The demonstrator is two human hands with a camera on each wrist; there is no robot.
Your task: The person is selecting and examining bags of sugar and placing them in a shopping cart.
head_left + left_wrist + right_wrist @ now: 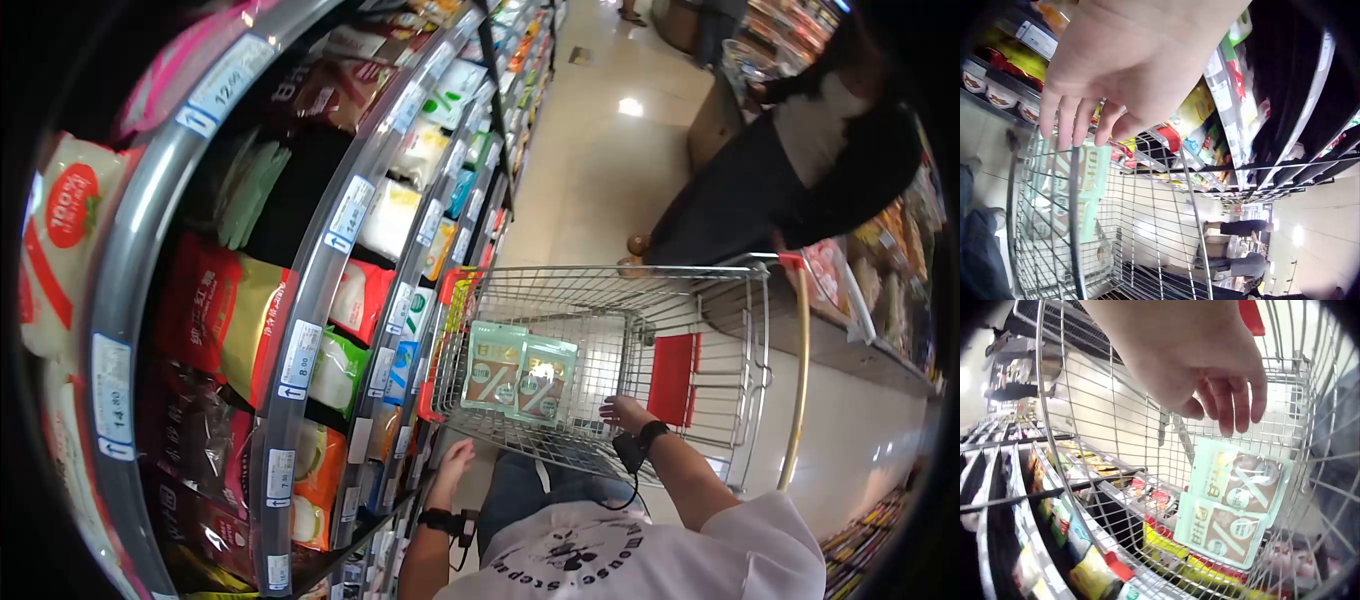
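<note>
Two pale green packages (495, 368) (1241, 478) lie side by side on the bottom of a wire shopping cart (600, 280). My right hand (628, 412) (1200, 369) is over the cart basket near them, fingers loosely bent and holding nothing. Outside the cart's near left corner, my left hand (455, 462) hangs beside the shelves, empty. In the left wrist view that hand (1116, 75) has relaxed fingers that overlap the cart's rim; whether they touch it I cannot tell.
Shelves (330, 230) of bagged goods with price labels run along the left. A person in dark clothes (740, 170) stands beyond the cart by a display on the right. Tiled floor (590, 130) stretches ahead between them.
</note>
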